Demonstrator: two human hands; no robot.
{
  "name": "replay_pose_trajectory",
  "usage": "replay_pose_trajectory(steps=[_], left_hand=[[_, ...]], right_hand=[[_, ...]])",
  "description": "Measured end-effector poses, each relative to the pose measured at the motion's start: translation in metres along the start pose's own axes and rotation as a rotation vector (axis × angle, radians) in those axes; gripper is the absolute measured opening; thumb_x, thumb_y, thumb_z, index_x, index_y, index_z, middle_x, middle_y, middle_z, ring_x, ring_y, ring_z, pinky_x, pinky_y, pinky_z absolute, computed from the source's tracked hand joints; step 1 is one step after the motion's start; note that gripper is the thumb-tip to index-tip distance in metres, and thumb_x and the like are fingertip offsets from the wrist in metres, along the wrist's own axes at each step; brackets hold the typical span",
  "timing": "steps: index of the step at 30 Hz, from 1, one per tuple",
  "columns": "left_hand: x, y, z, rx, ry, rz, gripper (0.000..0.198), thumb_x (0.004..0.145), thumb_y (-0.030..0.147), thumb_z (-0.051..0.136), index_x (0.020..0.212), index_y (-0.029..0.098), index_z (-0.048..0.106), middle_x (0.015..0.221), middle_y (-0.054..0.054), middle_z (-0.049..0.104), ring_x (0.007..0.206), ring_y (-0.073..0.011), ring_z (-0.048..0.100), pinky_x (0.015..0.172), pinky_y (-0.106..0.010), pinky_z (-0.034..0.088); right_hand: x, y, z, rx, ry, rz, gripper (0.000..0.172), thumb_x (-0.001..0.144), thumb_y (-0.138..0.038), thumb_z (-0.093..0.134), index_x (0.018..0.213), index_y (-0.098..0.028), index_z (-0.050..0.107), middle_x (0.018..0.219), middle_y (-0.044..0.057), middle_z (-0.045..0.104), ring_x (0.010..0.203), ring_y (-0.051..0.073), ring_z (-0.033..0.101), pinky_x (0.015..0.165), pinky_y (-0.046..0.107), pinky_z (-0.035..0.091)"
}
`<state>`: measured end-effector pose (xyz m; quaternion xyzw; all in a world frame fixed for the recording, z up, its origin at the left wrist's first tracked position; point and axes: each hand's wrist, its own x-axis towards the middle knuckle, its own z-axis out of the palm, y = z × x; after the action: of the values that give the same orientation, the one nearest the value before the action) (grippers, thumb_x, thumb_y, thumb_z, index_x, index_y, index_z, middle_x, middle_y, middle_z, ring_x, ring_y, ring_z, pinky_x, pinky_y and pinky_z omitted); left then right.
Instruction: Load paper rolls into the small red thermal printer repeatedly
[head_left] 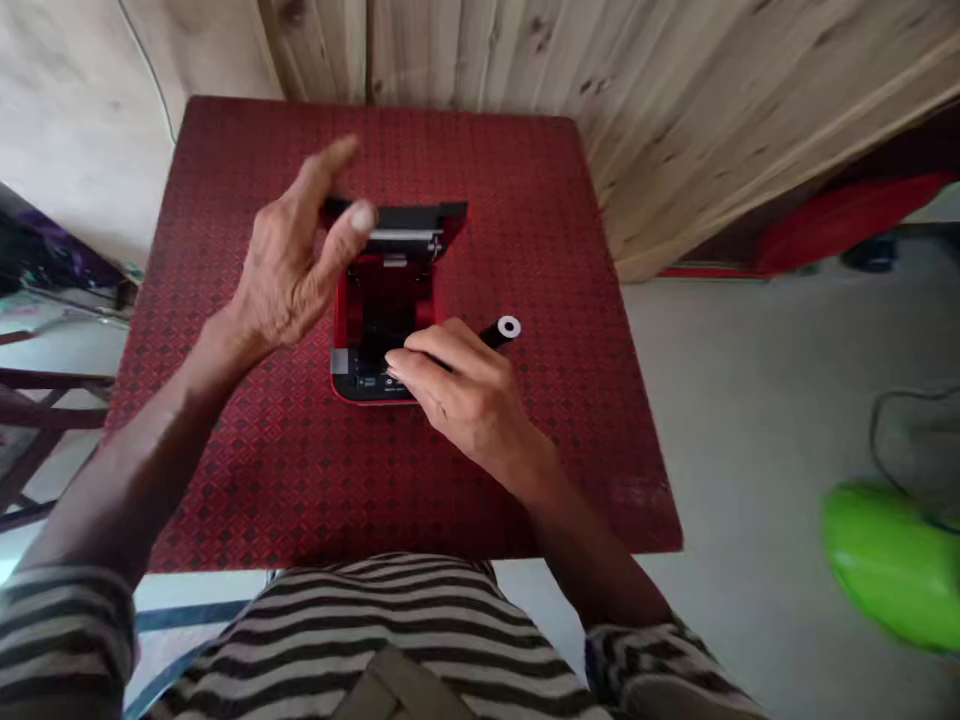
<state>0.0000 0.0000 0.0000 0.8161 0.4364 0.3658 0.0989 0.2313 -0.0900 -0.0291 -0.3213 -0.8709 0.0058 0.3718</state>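
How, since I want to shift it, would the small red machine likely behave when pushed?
The machine would probably slide rather than roll, given its boxy body. Its raised lid might swing or wobble, since it stands open at the far end.

plank wall [525, 55] behind, dark chair [45, 412] at left, green object [892, 565] at right.

1. On my feed I see a simple indoor room, homelike, though I can't rule out a small shop.
2. I'm judging by the knotty plank wall [487, 50], red diamond-patterned table [262, 480], dark chair [45, 413], grey floor [735, 400].
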Motion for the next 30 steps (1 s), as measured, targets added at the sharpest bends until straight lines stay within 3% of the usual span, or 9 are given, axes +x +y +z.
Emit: replay_pose_trajectory(steps=[2, 4, 10, 16, 20, 24, 30], left_hand=[[-0.020, 0.015, -0.004, -0.008, -0.017, 0.040, 0.059, 0.114, 0.061, 0.037, 0.144, 0.018, 0.065, 0.122, -0.009, 0.077, 0.112, -0.0191, 0.072, 0.104, -0.035, 0.057], [-0.041, 0.025, -0.006, -0.042, -0.042, 0.072, 0.052, 0.115, 0.058, 0.035, 0.133, 0.027, 0.073, 0.124, -0.006, 0.077, 0.116, -0.0194, 0.073, 0.105, -0.037, 0.058], [-0.086, 0.020, 0.007, -0.008, -0.090, 0.202, 0.052, 0.110, 0.064, 0.047, 0.148, 0.032, 0.065, 0.144, -0.010, 0.069, 0.139, -0.0295, 0.066, 0.118, -0.052, 0.056], [-0.090, 0.010, 0.010, 0.046, -0.092, 0.310, 0.070, 0.101, 0.073, 0.060, 0.156, 0.029, 0.058, 0.145, -0.013, 0.068, 0.141, -0.0348, 0.065, 0.120, -0.055, 0.054], [-0.091, 0.009, 0.008, 0.071, -0.160, 0.234, 0.076, 0.093, 0.083, 0.063, 0.148, 0.030, 0.065, 0.145, -0.013, 0.068, 0.140, -0.0367, 0.064, 0.119, -0.059, 0.053], [-0.093, 0.007, 0.011, 0.067, -0.168, 0.201, 0.078, 0.091, 0.086, 0.063, 0.146, 0.032, 0.066, 0.146, -0.012, 0.067, 0.140, -0.0371, 0.063, 0.120, -0.060, 0.052], [-0.100, 0.012, 0.014, 0.071, -0.119, 0.283, 0.084, 0.097, 0.076, 0.065, 0.164, 0.030, 0.047, 0.154, -0.016, 0.060, 0.149, -0.0402, 0.056, 0.124, -0.063, 0.049]], right_hand=[[-0.005, 0.000, -0.003, -0.027, -0.017, 0.013, 0.020, 0.107, -0.008, 0.058, 0.104, -0.016, 0.076, 0.096, 0.006, 0.076, 0.085, 0.018, 0.062, 0.080, 0.034, 0.059], [-0.010, -0.001, -0.004, -0.057, -0.020, 0.016, 0.022, 0.108, -0.008, 0.056, 0.109, -0.018, 0.075, 0.098, 0.005, 0.077, 0.086, 0.018, 0.063, 0.079, 0.035, 0.058], [-0.015, -0.004, 0.000, -0.118, 0.005, 0.012, 0.019, 0.108, -0.009, 0.058, 0.112, -0.017, 0.075, 0.097, 0.005, 0.078, 0.088, 0.020, 0.065, 0.077, 0.036, 0.057], [-0.016, -0.007, -0.006, -0.079, -0.078, 0.059, 0.019, 0.108, -0.012, 0.058, 0.117, -0.019, 0.074, 0.103, 0.007, 0.078, 0.092, 0.021, 0.066, 0.083, 0.038, 0.059], [-0.017, -0.009, -0.010, -0.033, -0.093, 0.090, 0.020, 0.108, -0.013, 0.058, 0.119, -0.019, 0.073, 0.107, 0.008, 0.078, 0.097, 0.022, 0.068, 0.088, 0.041, 0.062], [-0.020, -0.009, -0.008, -0.006, -0.015, 0.073, 0.019, 0.107, -0.015, 0.061, 0.123, -0.017, 0.072, 0.110, 0.009, 0.078, 0.099, 0.023, 0.070, 0.092, 0.041, 0.064], [-0.032, -0.006, -0.008, 0.034, 0.120, 0.146, 0.040, 0.106, -0.018, 0.065, 0.146, -0.022, 0.061, 0.117, 0.009, 0.078, 0.106, 0.024, 0.073, 0.097, 0.044, 0.066]])
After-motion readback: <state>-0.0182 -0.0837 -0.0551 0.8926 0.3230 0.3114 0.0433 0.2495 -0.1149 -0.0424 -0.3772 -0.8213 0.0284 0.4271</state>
